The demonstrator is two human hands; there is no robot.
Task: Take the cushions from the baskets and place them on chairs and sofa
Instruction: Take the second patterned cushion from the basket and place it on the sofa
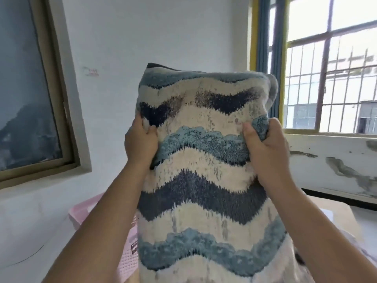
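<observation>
A large cushion (206, 164) with wavy bands of cream, light blue and dark blue fills the middle of the view, held upright in the air in front of me. My left hand (140, 141) pinches its left edge, thumb on the front face. My right hand (265, 154) bunches the fabric at its right edge. Under the cushion at lower left a pink perforated basket (130, 248) shows only in part. No chair or sofa is visible.
A framed dark picture (26, 88) hangs on the white wall at left. A barred window (330, 70) with a yellow frame and a blue curtain (269, 37) is at right. A beige surface (334, 213) lies low on the right.
</observation>
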